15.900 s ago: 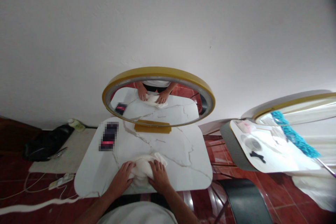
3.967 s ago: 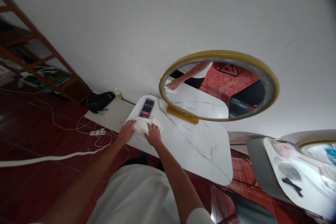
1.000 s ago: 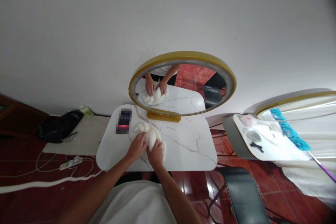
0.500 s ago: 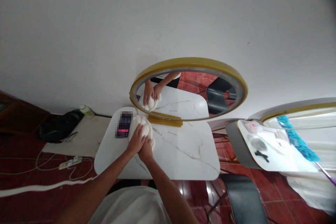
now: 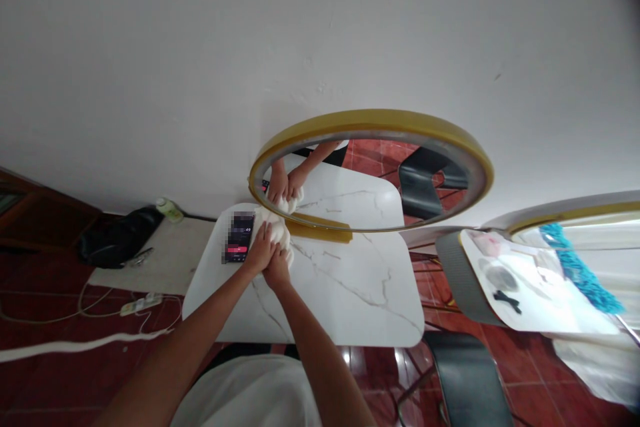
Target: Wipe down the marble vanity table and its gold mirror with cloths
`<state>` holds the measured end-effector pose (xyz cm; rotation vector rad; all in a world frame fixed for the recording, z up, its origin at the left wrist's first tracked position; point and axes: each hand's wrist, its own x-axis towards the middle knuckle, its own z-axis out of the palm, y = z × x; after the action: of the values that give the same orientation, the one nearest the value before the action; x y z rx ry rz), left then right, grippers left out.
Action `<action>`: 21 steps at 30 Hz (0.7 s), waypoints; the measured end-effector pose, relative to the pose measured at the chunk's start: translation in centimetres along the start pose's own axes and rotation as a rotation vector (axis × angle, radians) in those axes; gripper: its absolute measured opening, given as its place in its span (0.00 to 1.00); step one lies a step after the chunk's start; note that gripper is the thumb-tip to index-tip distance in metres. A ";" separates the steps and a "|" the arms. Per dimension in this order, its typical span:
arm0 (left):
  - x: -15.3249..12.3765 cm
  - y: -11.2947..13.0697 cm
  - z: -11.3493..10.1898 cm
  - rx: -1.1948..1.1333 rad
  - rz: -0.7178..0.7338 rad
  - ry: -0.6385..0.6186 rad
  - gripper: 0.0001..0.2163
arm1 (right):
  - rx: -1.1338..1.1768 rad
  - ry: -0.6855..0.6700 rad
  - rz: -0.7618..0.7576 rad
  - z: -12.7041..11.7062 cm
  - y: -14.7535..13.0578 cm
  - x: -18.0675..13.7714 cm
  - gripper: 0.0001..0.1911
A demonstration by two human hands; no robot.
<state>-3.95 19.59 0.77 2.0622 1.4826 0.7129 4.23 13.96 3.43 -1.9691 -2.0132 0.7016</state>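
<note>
A soft white bundle of cloth [image 5: 276, 232] lies on the white marbled table [image 5: 340, 300], close to the mirror's base. My left hand [image 5: 261, 251] rests over its near left part with the fingers bent into it. Tight against that hand, my right hand [image 5: 278, 268] grips the bundle's near side. The palms and the cloth under them are hidden. Just left of the bundle lies a phone [image 5: 241, 240] with a lit screen, partly blurred out. Both hands and the bundle show again in the mirror.
An oval gold-framed mirror [image 5: 373, 119] stands at the table's back on a gold base [image 5: 320, 229]. A black chair [image 5: 465, 373] sits front right. Further right is a second table [image 5: 545, 310] with a blue duster [image 5: 583, 273]. On the left are a power strip [image 5: 141, 305] and black bag [image 5: 120, 237].
The view has shifted slightly. The white bundle now reaches a little further toward the mirror and its shape has changed under my hands. Both hands stay on it.
</note>
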 end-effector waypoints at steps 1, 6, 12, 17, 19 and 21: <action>-0.4 0.1 0.0 0.000 0.000 -0.002 0.28 | -0.001 -0.013 0.006 0.1 0.1 -0.4 0.36; -3.9 0.7 -0.1 -0.014 0.023 -0.032 0.29 | 0.006 -0.086 0.062 0.2 1.0 -4.3 0.41; -8.2 1.9 -0.3 -0.056 0.026 -0.082 0.30 | -0.022 -0.116 0.118 0.6 1.7 -9.1 0.41; -8.0 1.7 0.0 -0.067 0.022 -0.087 0.29 | -0.014 -0.128 0.113 0.6 1.7 -8.7 0.38; -7.0 1.2 0.3 -0.061 0.033 -0.086 0.28 | -0.007 -0.147 0.122 0.3 1.6 -7.7 0.38; -5.9 0.7 0.5 -0.050 0.043 -0.067 0.28 | -0.008 -0.166 0.126 -0.1 1.5 -6.5 0.39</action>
<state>-4.75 13.76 0.11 2.0655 1.3731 0.6837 5.97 7.55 3.79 -2.1203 -1.9974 0.9147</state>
